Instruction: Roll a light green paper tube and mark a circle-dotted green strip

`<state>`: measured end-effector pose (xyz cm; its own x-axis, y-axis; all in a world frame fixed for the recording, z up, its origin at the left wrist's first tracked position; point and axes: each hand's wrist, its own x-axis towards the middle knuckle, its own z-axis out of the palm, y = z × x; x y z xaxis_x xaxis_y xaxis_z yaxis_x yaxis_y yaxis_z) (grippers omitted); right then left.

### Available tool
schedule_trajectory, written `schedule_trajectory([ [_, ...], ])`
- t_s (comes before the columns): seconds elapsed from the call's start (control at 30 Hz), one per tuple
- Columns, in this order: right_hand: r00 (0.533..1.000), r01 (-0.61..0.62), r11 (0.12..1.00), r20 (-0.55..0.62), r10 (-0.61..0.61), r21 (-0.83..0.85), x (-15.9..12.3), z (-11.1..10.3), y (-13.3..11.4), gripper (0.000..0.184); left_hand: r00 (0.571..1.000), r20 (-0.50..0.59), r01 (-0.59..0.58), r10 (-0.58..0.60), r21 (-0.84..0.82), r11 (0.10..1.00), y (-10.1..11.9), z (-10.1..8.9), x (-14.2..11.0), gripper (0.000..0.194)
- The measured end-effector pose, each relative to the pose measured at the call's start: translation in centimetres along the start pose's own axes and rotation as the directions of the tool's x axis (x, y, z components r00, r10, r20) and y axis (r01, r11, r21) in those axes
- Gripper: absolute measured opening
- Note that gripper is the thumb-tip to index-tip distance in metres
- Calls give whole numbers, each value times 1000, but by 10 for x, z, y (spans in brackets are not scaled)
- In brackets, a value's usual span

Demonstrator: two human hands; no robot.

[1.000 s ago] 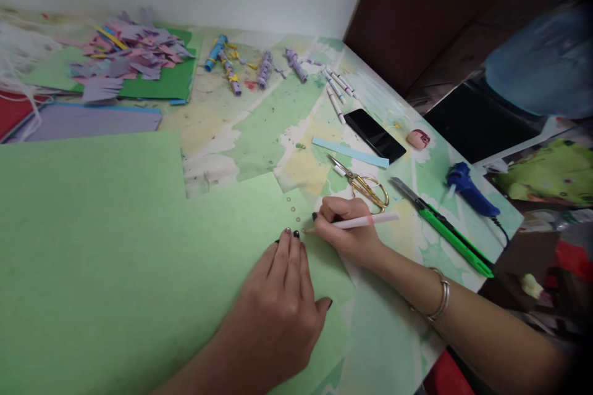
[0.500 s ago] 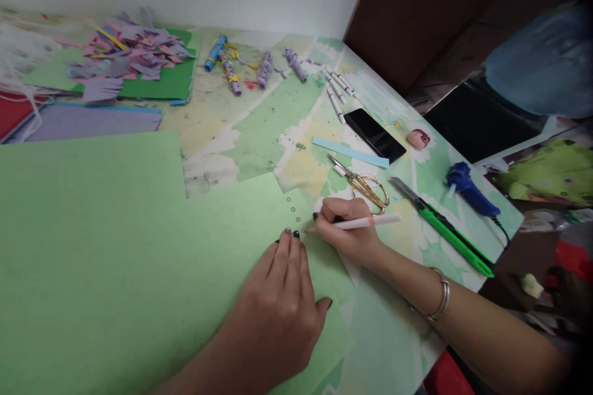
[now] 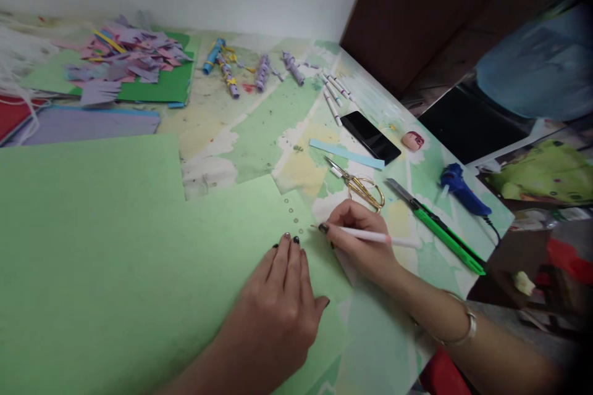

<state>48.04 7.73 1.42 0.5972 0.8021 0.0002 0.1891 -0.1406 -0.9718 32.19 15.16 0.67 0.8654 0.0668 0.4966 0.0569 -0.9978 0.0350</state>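
A large sheet of light green paper [image 3: 102, 247] covers the left and front of the table. My left hand [image 3: 282, 302] lies flat on it, fingers stretched forward and thumb out to the right. In my right hand [image 3: 361, 241] is a slim white pen [image 3: 370, 234] with a pink band, pinched between thumb and fingers. Its tip hovers close to the paper, just right of a slanting row of several small drawn circles [image 3: 296, 220]. The lowest circle sits just beyond my left fingertips.
Gold-handled scissors [image 3: 361, 188], a light blue strip [image 3: 347, 154], a black phone [image 3: 370, 136] and several markers [image 3: 332, 105] lie beyond my right hand. A green box cutter [image 3: 445, 234] and blue glue gun [image 3: 463, 191] are farther right. Paper scraps [image 3: 134, 52] and rolled paper pieces [image 3: 262, 72] lie at the back.
My right hand has drawn back to the right with the pen, and the pen tip has left the lowest circle. My left hand stays in place on the paper.
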Motion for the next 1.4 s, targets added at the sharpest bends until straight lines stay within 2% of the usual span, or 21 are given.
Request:
schedule_trajectory([
  [0.1, 998, 8, 998, 57, -5, -67, -13, -3, -3, 7, 998, -47, -41, 40, -7, 999, 2, 2, 0, 34],
  [0.3, 996, 1, 1000, 84, 1, -21, -21, -3, 4, 15, 992, -85, -99, 97, -23, 995, 2, 1, 1, 27],
  [0.5, 979, 193, 976, 80, -186, -100, -18, -4, 14, 29, 986, -124, -117, 112, -30, 993, 4, 0, 1, 23],
  [0.6, 966, 250, 954, 108, -234, -167, -17, -4, 13, 31, 983, -141, -120, 114, -31, 992, 4, 1, 1, 23],
  [0.87, 972, 217, 956, 130, -194, -199, -17, -2, 9, 30, 986, -126, -115, 110, -31, 993, 4, 1, 0, 24],
  [1.4, 966, 243, 923, 157, -204, -297, -15, -1, 4, 29, 987, -111, -116, 114, -13, 993, 4, 1, 0, 22],
])
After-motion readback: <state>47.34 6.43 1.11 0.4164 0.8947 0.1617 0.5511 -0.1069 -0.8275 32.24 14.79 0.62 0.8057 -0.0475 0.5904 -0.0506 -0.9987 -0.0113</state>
